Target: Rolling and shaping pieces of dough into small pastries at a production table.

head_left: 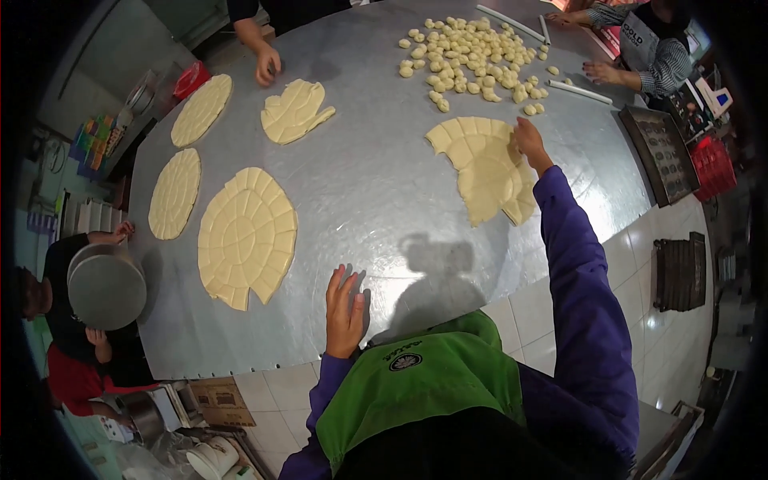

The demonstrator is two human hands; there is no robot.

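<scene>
My right hand (529,136) pinches the scored, pale dough sheet (484,164); my left hand (344,308) lies flat, fingers spread, on the shiny metal table (376,192). Small dough lumps (472,60) lie beyond.

Bright overhead light; glare on the steel table (384,184); person's shadow (436,280) below centre; fisheye edges dark, bent.

You stand at a wide metal table (384,200) that shines under overhead light, on a white tiled floor (672,264) where dark trays (680,272) lie.
</scene>
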